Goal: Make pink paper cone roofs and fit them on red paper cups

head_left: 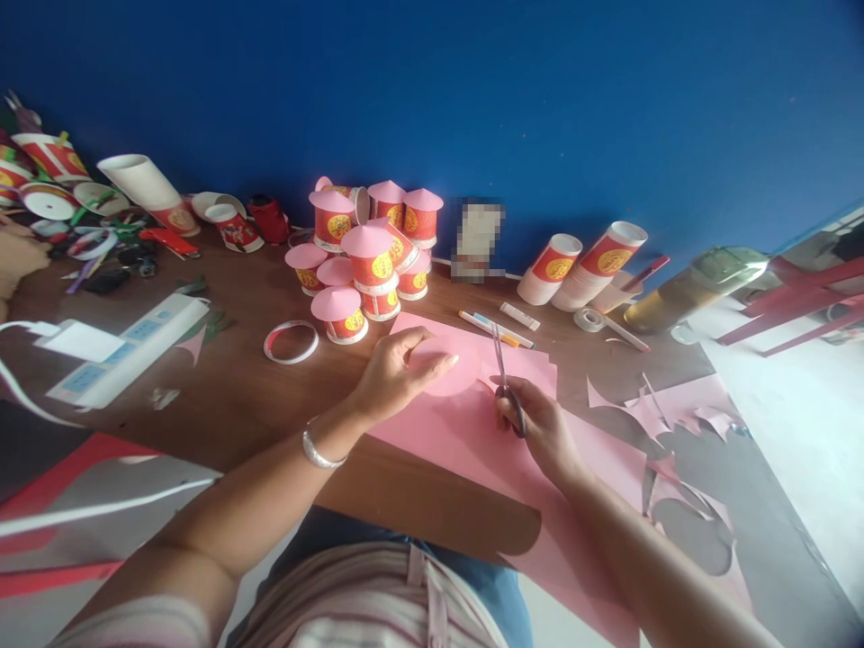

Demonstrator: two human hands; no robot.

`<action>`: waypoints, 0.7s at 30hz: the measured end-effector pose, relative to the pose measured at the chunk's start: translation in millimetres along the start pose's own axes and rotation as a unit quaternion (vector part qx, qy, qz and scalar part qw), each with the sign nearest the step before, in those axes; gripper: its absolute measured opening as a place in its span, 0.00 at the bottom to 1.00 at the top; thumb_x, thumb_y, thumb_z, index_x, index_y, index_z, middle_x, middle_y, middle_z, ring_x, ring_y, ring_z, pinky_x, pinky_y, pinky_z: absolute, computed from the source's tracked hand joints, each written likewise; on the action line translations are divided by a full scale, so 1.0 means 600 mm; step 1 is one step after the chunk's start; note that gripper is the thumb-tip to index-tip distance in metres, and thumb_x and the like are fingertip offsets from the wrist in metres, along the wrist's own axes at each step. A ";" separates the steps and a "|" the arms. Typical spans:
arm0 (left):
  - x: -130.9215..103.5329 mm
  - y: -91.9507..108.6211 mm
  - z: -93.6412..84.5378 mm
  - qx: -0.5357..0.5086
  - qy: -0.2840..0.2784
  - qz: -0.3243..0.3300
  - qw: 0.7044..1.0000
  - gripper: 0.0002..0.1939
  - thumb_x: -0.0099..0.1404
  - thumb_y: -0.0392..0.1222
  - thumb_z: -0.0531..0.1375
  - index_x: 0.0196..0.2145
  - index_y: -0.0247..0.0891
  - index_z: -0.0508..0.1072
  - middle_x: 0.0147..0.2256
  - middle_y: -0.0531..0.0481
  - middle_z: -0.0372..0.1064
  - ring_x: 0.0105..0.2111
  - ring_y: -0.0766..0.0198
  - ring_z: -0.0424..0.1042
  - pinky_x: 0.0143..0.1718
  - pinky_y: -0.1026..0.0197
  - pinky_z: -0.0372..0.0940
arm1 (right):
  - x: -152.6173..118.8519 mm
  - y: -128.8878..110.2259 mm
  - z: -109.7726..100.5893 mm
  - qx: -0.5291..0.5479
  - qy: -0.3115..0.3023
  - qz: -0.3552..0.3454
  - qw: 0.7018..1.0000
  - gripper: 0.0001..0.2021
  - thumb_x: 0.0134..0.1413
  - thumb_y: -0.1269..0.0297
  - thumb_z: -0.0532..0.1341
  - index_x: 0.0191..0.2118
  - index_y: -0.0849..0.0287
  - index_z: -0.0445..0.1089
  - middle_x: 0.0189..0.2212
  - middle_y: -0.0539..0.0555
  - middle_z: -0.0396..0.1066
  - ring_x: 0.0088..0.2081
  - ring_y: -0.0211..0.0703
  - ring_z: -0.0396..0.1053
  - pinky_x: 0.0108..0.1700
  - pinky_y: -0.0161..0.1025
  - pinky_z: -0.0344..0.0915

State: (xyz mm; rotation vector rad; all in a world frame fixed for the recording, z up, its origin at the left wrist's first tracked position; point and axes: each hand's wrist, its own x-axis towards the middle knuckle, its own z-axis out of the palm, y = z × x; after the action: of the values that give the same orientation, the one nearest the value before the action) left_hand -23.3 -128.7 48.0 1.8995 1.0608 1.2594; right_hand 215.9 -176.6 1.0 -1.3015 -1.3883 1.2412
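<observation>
Pink disc [449, 349], likely light, creasable, best edge-held, is pinched by the left hand [392, 373]; scissors [503, 389] are gripped by the right hand [538, 421].

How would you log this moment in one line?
Left hand: holding round pink paper disc | Right hand: holding dark-handled metal scissors | Below hands: flat pink paper

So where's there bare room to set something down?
Best patch: the brown tabletop between the white power strip, the ring and the left hand. A narrower strip shows between the pink sheet and the person's waist. It's crowded near the wall, with pink-topped cups, and at right, where pink scraps lie.
</observation>
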 end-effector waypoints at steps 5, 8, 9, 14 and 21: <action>-0.008 0.004 0.000 0.136 0.045 0.361 0.922 0.04 0.67 0.34 0.64 0.40 0.40 0.75 0.33 0.50 0.73 0.34 0.66 0.73 0.38 0.63 0.72 | 0.007 0.022 0.001 -0.057 0.017 -0.033 0.998 0.18 0.59 0.52 0.63 0.51 0.56 0.71 0.28 0.49 0.71 0.28 0.39 0.69 0.31 0.37 0.68; -0.012 0.012 -0.005 0.190 0.057 0.426 0.883 0.07 0.68 0.33 0.63 0.41 0.42 0.76 0.33 0.51 0.73 0.36 0.65 0.74 0.46 0.58 0.76 | 0.010 0.030 -0.001 -0.124 0.046 -0.056 0.990 0.17 0.57 0.56 0.61 0.51 0.56 0.72 0.29 0.49 0.72 0.27 0.38 0.68 0.31 0.37 0.69; -0.014 0.016 -0.007 0.201 0.063 0.435 0.876 0.07 0.67 0.33 0.64 0.41 0.43 0.76 0.32 0.52 0.72 0.36 0.66 0.74 0.48 0.57 0.77 | 0.010 0.031 -0.002 -0.147 0.051 -0.064 0.986 0.17 0.57 0.59 0.61 0.51 0.56 0.72 0.29 0.49 0.72 0.26 0.37 0.68 0.30 0.37 0.69; -0.028 0.034 -0.014 0.221 0.081 0.470 0.851 0.09 0.62 0.32 0.68 0.37 0.45 0.77 0.30 0.55 0.71 0.33 0.67 0.73 0.50 0.55 0.77 | 0.007 0.024 -0.003 -0.262 0.059 -0.112 0.957 0.20 0.52 0.68 0.58 0.51 0.53 0.74 0.33 0.49 0.76 0.28 0.37 0.70 0.33 0.35 0.70; -0.020 0.032 0.000 0.061 0.043 0.278 0.958 0.03 0.69 0.34 0.61 0.40 0.39 0.75 0.32 0.51 0.74 0.32 0.67 0.74 0.36 0.63 0.73 | 0.010 0.028 -0.007 -0.367 0.070 -0.163 0.913 0.17 0.60 0.67 0.58 0.53 0.54 0.73 0.36 0.51 0.79 0.29 0.38 0.73 0.33 0.34 0.70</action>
State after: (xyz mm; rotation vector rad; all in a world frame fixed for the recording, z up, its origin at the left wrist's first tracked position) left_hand -20.8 -148.7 58.4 2.3560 0.6693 1.6189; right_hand 222.0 -170.8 -15.3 -1.5119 -1.9595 0.3795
